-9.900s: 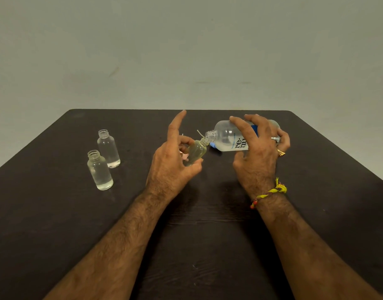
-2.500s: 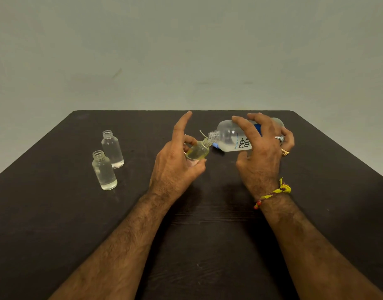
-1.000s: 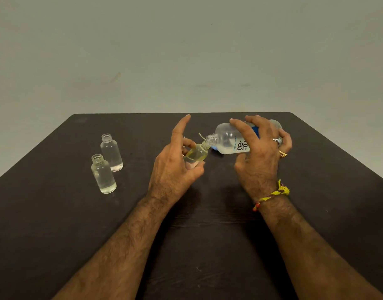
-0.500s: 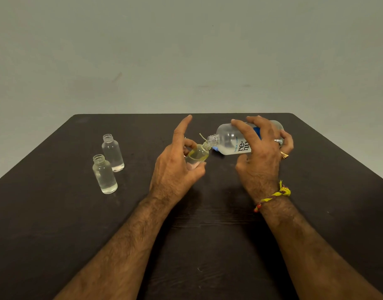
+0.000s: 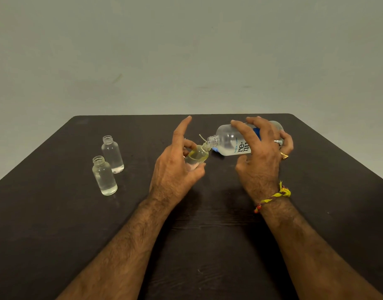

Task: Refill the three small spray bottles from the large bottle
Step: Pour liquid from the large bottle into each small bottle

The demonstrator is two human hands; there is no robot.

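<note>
Taking the dark table [image 5: 56,224] as my landmark, two small spray bottles stand upright and uncapped on its left part: the nearer small bottle [image 5: 104,176] and, just beside and behind it, the farther small bottle [image 5: 112,154]. Both are clear, round-shouldered, with threaded necks and clear liquid inside. Above the table's middle, my left hand [image 5: 175,167] holds the third small bottle [image 5: 197,156], tilted with its neck pointing up and to the right; my thumb and curled fingers pinch its body while my index finger sticks out straight, away from the rest. This bottle shows yellowish liquid. Its mouth meets the mouth of the large bottle [image 5: 231,141], which lies almost level above the table's far right-middle, neck toward the left. It is clear plastic with dark lettering, a blue patch, and liquid pooled along its lower side. My right hand [image 5: 259,156] grips it from above, fingers spread and curled round the body, two rings showing, a yellow thread band [image 5: 275,195] at the wrist. That makes three small bottles and one large bottle.
</note>
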